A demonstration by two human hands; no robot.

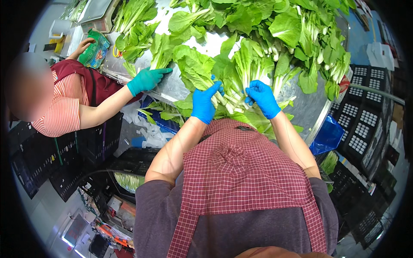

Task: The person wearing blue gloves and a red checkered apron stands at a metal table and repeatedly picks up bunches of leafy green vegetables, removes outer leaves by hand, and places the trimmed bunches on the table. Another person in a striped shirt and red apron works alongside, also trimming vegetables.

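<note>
My left hand (pixel 205 101), in a blue glove, is wrapped around the stems of a leafy green bunch (pixel 196 68), its leaves pointing away from me. Close by on the right, my right hand (pixel 260 98), also blue-gloved, pinches the pale stalk of another leafy green (pixel 246 61) between thumb and fingers. Cut white stem ends (pixel 234 104) lie between my hands, just beyond my checked apron (pixel 251 167). More loose greens (pixel 284 29) cover much of the metal table (pixel 308 111) farther off.
At the left, a co-worker's green-gloved hand (pixel 146 80) touches greens; their bare hand (pixel 85 44) is by a green plastic bag (pixel 94 50). A weighing scale (pixel 96 14) and yellow-handled scissors (pixel 116 51) are nearby. Black crates (pixel 358 119) stand right, beside a blue bag (pixel 326 133).
</note>
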